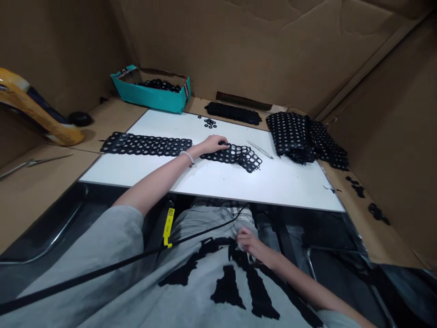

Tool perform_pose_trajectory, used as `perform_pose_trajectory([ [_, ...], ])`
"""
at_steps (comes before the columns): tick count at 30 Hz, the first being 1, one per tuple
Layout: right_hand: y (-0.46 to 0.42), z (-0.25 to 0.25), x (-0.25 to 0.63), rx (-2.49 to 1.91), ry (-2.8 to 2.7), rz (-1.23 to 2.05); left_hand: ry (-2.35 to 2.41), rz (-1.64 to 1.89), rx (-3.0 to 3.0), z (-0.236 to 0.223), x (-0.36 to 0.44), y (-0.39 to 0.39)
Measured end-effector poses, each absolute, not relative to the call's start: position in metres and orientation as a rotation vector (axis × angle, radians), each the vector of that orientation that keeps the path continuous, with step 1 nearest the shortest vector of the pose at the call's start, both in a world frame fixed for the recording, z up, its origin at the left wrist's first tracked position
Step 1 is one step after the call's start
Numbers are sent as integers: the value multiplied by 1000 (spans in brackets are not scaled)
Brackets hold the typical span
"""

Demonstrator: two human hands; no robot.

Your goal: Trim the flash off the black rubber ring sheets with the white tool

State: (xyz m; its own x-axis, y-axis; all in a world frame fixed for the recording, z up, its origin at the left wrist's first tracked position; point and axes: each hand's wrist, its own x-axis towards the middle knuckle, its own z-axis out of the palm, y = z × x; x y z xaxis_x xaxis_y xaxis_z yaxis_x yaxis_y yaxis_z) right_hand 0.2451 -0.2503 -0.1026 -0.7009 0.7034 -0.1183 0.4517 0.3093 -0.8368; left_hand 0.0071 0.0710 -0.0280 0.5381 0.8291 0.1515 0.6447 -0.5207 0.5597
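Note:
A long black strip of joined rings [150,145] lies across the white board [160,175]. My left hand [214,144], with a beaded bracelet at the wrist, rests over the strip, its fingers closed on the upper edge. To the right of this hand, the strip's end is bunched and twisted, showing white through its holes. In my lap, my right hand [248,241] is closed on the hem of the grey shirt [205,228]. A white pen-like tool [260,149] lies right of the strip, and several loose black rings [210,123] sit behind it.
A teal box [150,99] of black rings stands at the back left. Folded black perforated pieces [290,132] lie at the right, a dark bundle [234,113] behind. Scissors [30,163] and a yellow roll-like object [37,107] are left. Cardboard walls [239,50] enclose the board.

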Motion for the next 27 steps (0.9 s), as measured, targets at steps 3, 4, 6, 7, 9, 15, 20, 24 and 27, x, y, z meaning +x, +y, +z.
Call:
perform_pose_trajectory([
  [3, -250, -105, 277, -1157, -1978, 1433, 1195, 559, 2339, -29, 7, 71],
  [4, -248, -107, 281, -1275, -1891, 1424, 1191, 565, 2343, -29, 7, 71],
  [6, -242, -111, 281, -1445, -1874, 1411, 1172, 575, 2358, -27, 5, 72],
  [7, -239, -112, 277, -1458, -1942, 1408, 1155, 574, 2372, -26, 4, 73],
  [9, -237, -115, 265, -1376, -2126, 1382, 1121, 571, 2400, -25, 2, 75],
  [15, -225, -134, 231, -1447, -2422, 1013, 1135, 555, 2436, -26, 1, 77],
  [20, -200, -157, 193, -1635, -2316, 811, 1112, 536, 2421, -26, -1, 79],
  [24, -202, -155, 192, -1670, -2332, 957, 1148, 487, 2444, -24, 1, 74],
  [27, -215, -119, 232, -1532, -2403, 1016, 1259, 512, 2568, -20, 5, 62],
])
